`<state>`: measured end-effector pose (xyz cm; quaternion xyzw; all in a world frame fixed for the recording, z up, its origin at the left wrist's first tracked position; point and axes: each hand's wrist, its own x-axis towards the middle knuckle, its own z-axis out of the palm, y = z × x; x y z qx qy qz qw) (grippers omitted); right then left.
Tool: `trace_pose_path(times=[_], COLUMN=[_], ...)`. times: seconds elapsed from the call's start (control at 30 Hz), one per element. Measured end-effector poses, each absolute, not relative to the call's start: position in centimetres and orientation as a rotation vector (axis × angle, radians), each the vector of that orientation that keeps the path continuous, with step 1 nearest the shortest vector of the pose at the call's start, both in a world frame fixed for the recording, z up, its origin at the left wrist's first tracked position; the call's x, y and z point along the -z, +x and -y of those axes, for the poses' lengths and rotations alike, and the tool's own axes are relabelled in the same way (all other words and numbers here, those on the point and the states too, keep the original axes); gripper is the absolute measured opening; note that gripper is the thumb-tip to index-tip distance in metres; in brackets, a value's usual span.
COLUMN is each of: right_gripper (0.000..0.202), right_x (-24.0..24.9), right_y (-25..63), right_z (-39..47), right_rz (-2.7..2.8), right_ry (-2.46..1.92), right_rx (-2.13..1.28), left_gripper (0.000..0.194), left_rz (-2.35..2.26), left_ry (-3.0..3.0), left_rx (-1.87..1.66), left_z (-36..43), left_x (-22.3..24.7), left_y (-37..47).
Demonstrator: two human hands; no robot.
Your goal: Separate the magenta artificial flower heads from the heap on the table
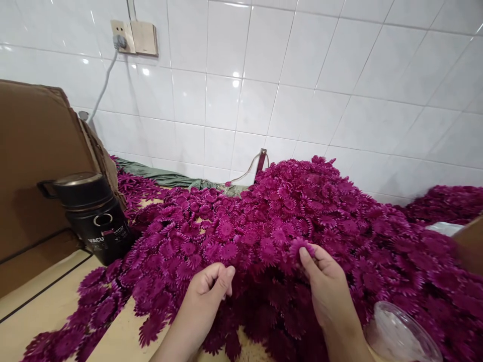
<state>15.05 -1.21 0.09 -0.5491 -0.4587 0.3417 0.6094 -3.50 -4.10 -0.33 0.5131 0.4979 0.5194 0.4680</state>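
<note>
Between the thumb and fingers of my right hand (327,274) is a magenta artificial flower head (301,247) with narrow pointed petals. My left hand (211,284) is closed, thumb pressed against the curled fingers; whatever it pinches is too small or hidden to make out. Both hands hover at the front of a big heap of similar magenta flower heads (226,230). The two hands are apart, with more flower heads below and between them.
A black vacuum bottle (100,234) stands at the left by a cardboard box (33,166). At the lower right is a clear plastic tub (402,334). Behind the heap rises a white tiled wall (260,105) with a socket and plug (119,41). Green cloth (162,176) lies along its foot.
</note>
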Motion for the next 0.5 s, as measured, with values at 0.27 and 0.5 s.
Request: trace_pose_path(times=[0.27,0.5], right_gripper=[0.024,0.029], right_x=[-0.6,-0.4], right_y=[11.6,12.1], right_z=[3.1,2.5], right_rz=[1.355,1.368], right_ry=[-1.182,-1.258], right_rx=[-0.838,-0.722], left_gripper=[0.020,0.026], left_rz=[-1.164,-1.194], left_ry=[1.498,1.741], left_rx=[-1.137,-1.194], left_z=[4.3,4.7], left_x=[-0.1,-0.3], left_y=[-1.7,-1.3])
